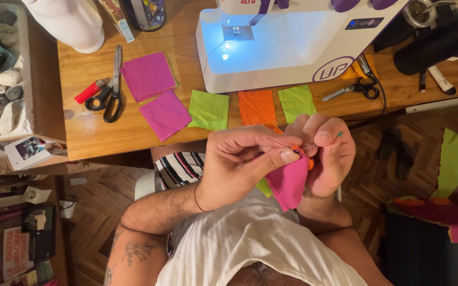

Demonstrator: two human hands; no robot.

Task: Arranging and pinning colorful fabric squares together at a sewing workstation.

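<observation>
My left hand (pixel 239 159) pinches pink cloth (pixel 288 182) with orange cloth (pixel 299 151) at its top edge; my right hand (pixel 327 153) holds a pin (pixel 322 142) there. Cloth squares (pixel 209 109), scissors (pixel 111 90) lie on table (pixel 91 132).

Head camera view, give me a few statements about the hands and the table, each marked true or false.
1. Both hands hold a pink fabric piece in front of the body. True.
2. The left hand holds scissors. False: the large scissors lie on the table, and the left grip pinches the fabric.
3. The right hand holds a pin with a teal head. True.
4. The sewing machine has its lamp off. False: the lamp glows blue-white over its bed.
5. Fabric squares lie in a row along the table edge, among them an orange square. True.
</observation>
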